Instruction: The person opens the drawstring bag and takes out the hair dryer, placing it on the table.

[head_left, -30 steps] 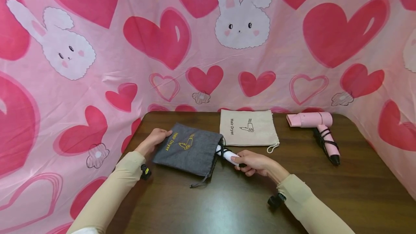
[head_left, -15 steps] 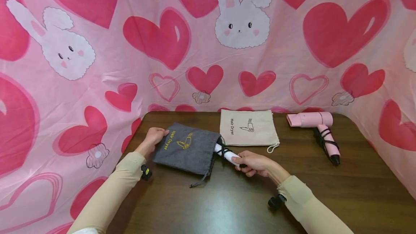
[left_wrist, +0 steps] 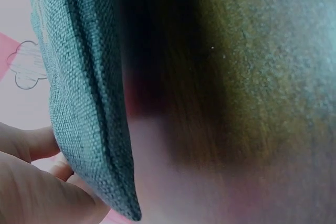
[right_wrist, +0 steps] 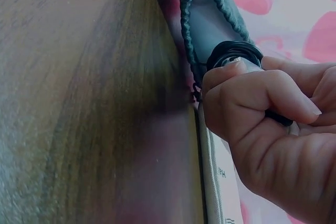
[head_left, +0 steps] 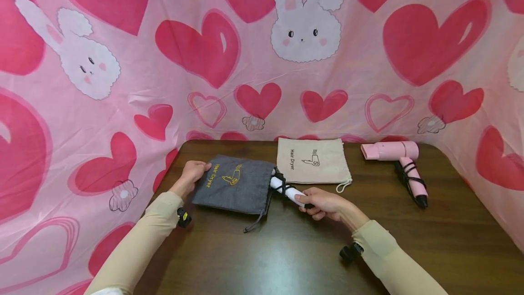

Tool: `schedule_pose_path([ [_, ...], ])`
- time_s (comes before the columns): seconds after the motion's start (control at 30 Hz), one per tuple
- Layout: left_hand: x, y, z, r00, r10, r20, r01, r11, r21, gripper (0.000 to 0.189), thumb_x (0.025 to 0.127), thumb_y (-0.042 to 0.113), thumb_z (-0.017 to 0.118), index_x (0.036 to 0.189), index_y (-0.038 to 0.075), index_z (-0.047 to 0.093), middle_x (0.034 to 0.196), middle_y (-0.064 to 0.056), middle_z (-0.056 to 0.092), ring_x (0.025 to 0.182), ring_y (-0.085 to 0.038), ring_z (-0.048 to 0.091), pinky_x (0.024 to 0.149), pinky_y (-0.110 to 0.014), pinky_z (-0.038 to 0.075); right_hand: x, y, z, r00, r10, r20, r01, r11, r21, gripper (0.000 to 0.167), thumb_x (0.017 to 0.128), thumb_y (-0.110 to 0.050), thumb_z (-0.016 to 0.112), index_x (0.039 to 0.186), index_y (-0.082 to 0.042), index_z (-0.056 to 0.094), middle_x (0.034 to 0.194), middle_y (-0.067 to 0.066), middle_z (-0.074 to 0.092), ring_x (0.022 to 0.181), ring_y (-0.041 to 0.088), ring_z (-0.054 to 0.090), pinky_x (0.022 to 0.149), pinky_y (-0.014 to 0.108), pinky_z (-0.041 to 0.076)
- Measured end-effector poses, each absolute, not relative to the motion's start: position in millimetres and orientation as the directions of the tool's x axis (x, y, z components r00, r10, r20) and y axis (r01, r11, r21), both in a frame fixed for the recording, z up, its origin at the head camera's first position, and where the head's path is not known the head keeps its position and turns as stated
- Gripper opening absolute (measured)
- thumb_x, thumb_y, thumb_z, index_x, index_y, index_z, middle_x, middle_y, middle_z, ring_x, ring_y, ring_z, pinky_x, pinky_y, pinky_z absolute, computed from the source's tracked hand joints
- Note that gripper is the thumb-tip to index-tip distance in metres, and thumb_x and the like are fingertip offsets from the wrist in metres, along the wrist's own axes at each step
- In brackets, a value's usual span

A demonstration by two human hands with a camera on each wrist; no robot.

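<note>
A dark grey drawstring bag (head_left: 233, 185) with yellow "Hair Dryer" print lies at the left of the table. My left hand (head_left: 191, 175) pinches its closed far-left end; in the left wrist view, fingers (left_wrist: 37, 190) hold the bag's edge (left_wrist: 89, 98). From the bag's mouth juts the white handle of a hair dryer (head_left: 283, 189), wrapped in black cord. My right hand (head_left: 323, 203) grips the handle's end. The rest of the dryer is hidden inside the bag. In the right wrist view, the bag's mouth (right_wrist: 212, 22) gapes open around the corded handle.
A cream drawstring bag (head_left: 313, 162) lies flat at the back, just behind the handle. Farther right rests a pink hair dryer (head_left: 395, 151), its handle wound with black cord. A pink heart-and-bunny curtain (head_left: 245, 58) rises at the table's back and sides.
My right hand has shifted slightly right with the handle, and more of the handle and its cord shows outside the grey bag. The bag's mouth has moved slightly left.
</note>
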State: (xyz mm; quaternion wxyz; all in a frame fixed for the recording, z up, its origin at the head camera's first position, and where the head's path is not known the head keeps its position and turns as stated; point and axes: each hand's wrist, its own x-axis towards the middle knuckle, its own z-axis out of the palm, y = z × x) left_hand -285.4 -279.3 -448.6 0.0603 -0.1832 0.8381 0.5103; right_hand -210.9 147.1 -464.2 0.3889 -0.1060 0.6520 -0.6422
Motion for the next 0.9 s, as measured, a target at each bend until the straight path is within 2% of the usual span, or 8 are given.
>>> schedule_pose_path([
  [0.13, -284.1, -278.8, -448.6, -0.925, -0.247, -0.289, -0.370, 0.411, 0.833, 0.033, 0.106, 0.019, 0.062, 0.122, -0.008, 0.068, 0.101, -0.012, 0.062, 0.084, -0.021, 0.058, 0.070, -0.030, 0.048, -209.8, 148.2, -464.2, -0.680, -0.638, -0.362, 0.352, 0.150, -0.924, 0.035, 0.113, -0.022, 0.050, 0.122, 0.012, 0.047, 0.082, 0.006, 0.055, 0.051, 0.003, 0.028, 0.046, 0.017, 0.025],
  [0.43, -285.8, -279.9, -449.8, -0.930, -0.262, -0.259, -0.349, 0.398, 0.849, 0.028, 0.105, 0.019, 0.063, 0.114, -0.007, 0.070, 0.089, -0.007, 0.061, 0.073, -0.016, 0.057, 0.063, -0.028, 0.048, -211.7, 153.6, -459.1, -0.694, -0.631, -0.346, 0.327, 0.152, -0.933, 0.035, 0.113, -0.022, 0.050, 0.121, 0.012, 0.047, 0.084, 0.007, 0.054, 0.051, 0.003, 0.029, 0.046, 0.016, 0.025],
  [0.63, -288.5, -279.5, -449.0, -0.929, -0.275, -0.246, -0.344, 0.402, 0.849, 0.027, 0.105, 0.019, 0.063, 0.110, -0.006, 0.072, 0.089, -0.007, 0.060, 0.077, -0.018, 0.056, 0.065, -0.028, 0.047, -212.7, 155.8, -455.7, -0.694, -0.633, -0.344, 0.324, 0.152, -0.934, 0.034, 0.113, -0.022, 0.049, 0.121, 0.011, 0.047, 0.084, 0.007, 0.054, 0.052, 0.003, 0.029, 0.046, 0.016, 0.025],
  [0.9, -289.7, -279.1, -447.8, -0.922, -0.288, -0.260, -0.360, 0.385, 0.850, 0.026, 0.105, 0.018, 0.062, 0.113, -0.006, 0.072, 0.093, -0.008, 0.060, 0.081, -0.021, 0.056, 0.067, -0.030, 0.047, -213.0, 159.1, -454.4, -0.699, -0.618, -0.359, 0.331, 0.165, -0.929, 0.035, 0.113, -0.023, 0.049, 0.124, 0.011, 0.047, 0.084, 0.007, 0.055, 0.051, 0.003, 0.029, 0.046, 0.017, 0.025],
])
